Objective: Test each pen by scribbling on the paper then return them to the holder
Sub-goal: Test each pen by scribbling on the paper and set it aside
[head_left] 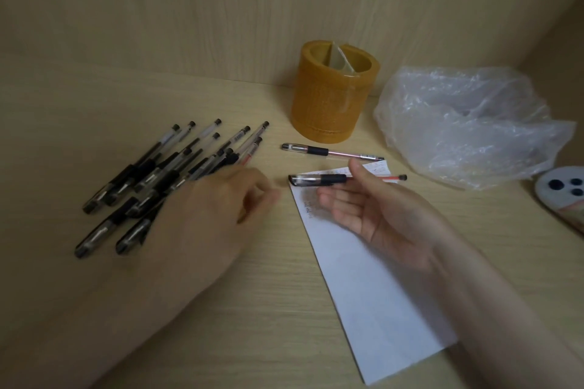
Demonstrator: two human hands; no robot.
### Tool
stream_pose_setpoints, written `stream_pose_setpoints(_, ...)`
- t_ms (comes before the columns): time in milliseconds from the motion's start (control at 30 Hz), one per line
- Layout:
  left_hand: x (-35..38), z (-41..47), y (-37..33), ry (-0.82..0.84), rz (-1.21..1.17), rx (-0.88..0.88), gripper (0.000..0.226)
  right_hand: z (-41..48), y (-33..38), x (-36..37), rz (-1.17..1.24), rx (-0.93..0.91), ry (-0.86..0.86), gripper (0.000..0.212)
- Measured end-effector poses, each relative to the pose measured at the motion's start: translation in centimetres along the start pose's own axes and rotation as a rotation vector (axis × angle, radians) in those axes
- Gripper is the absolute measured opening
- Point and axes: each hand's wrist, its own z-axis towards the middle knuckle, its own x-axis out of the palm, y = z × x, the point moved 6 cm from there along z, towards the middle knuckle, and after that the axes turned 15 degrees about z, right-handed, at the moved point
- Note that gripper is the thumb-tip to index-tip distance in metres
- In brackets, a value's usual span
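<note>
Black-capped clear plastic pen [316, 180] pinched in the right hand [373, 215], white paper [373, 294] beneath; left hand [218, 202] blurred, grip unclear, touching the black pen pile [151, 174].

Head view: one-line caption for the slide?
Right hand holds a pen over the paper; left hand at the pen pile; yellow holder behind.

A pale wooden desk [252, 309] carries a loose heap of pens [164, 174] at the left of the frame, a round yellow holder [331, 98] upright at upper centre, and a single pen [328, 152] lying just before it. A white sheet of paper [363, 294] runs toward the lower right. A crumpled plastic bag [467, 126] sits at right.
</note>
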Motion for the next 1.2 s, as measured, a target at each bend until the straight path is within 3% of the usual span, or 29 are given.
stream_pose_setpoints(267,0.6,-0.7,2.0,0.083,0.250,-0.095,0.018,1.2,2.0,0.9,0.103,0.157,-0.002,0.033)
stream_pose_setpoints(433,1.0,-0.4,2.3,0.094,0.295,-0.152,0.026,1.5,2.0,0.0,0.081,0.085,-0.016,0.028)
stream_pose_setpoints(600,1.0,-0.3,1.9,0.048,0.333,-0.095,0.014,0.9,1.8,-1.1,0.049,0.031,0.017,0.024)
stream_pose_setpoints(733,0.3,-0.4,1.0,-0.026,0.254,-0.023,0.012,0.1,1.5,-0.8,-0.041,-0.009,0.061,0.027)
stream_pose_setpoints(833,-0.2,-0.3,-0.4,-0.104,0.130,0.074,0.010,-0.5,0.7,0.6,-0.126,-0.017,0.142,0.041)
stream_pose_setpoints(967,0.7,-0.6,-1.8,0.004,-0.183,0.150,0.021,-1.0,0.0,2.2,-0.322,-0.120,0.254,0.048)
stream_pose_setpoints(1100,1.3,-1.2,-2.4,0.077,-0.359,0.045,0.013,-1.0,0.4,1.9,-0.456,-0.312,0.244,0.023)
stream_pose_setpoints(1200,2.0,-1.4,-3.0,0.147,-0.389,0.032,0.020,-1.1,0.6,1.4,-0.496,-0.401,0.227,0.027)
